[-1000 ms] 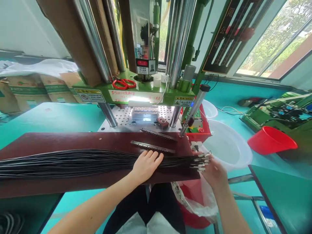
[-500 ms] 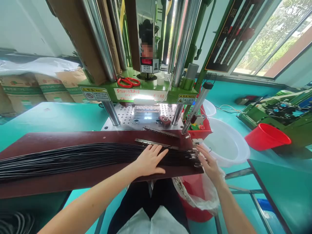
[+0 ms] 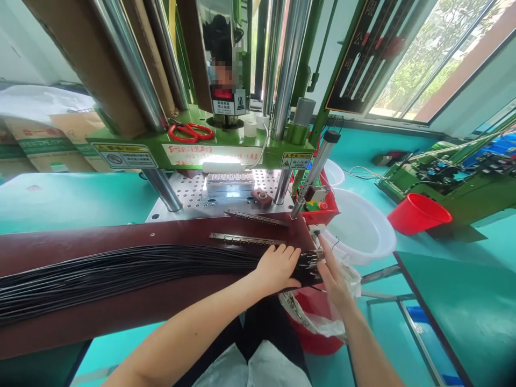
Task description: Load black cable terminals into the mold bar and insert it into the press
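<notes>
A long bundle of black cables (image 3: 169, 258) lies along the brown board (image 3: 189, 287), its stripped, silvery ends (image 3: 309, 260) at the right. Over the bundle, close to those ends, is my left hand (image 3: 278, 269), fingers curved across the top and thumb on the near side, closed around it. My right hand (image 3: 334, 274) stands at the tips with its fingers stretched out, touching or almost touching the ends; it holds nothing. Just beyond the cables, a slotted metal strip (image 3: 242, 239) rests on the board, with a second metal strip (image 3: 258, 217) farther back.
Behind the board stands a green press (image 3: 141, 134) with steel columns, and a metal mold (image 3: 228, 185) on its perforated plate. Red-handled scissors (image 3: 189, 132) lie on the press. A lined red bin (image 3: 318, 344) is below my right hand; a white tub (image 3: 363, 226) stands right.
My left hand has slid right along the bundle toward the cable ends, its fingers drawing closer together. My right hand has straightened at the tips. The view has shifted and tilted.
</notes>
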Demonstrator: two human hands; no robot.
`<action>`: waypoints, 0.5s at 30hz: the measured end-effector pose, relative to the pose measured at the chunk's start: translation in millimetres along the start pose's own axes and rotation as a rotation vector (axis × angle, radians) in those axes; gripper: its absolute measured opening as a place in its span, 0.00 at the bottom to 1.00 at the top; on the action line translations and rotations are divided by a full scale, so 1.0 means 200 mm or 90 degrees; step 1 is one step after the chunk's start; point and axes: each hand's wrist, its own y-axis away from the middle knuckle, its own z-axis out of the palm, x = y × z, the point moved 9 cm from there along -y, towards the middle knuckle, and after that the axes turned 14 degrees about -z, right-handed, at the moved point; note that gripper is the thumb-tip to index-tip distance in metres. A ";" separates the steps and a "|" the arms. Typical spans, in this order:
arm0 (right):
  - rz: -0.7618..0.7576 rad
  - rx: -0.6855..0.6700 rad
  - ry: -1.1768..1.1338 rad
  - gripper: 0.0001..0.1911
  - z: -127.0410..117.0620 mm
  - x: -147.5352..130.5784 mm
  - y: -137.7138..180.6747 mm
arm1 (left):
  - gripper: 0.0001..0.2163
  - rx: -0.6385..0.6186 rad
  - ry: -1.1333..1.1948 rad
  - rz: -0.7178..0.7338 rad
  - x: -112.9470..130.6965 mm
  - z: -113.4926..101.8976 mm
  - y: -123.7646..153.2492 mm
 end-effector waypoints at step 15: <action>-0.400 -0.064 0.530 0.15 0.09 -0.20 0.06 | 0.11 -0.091 0.031 -0.191 -0.14 0.01 -0.18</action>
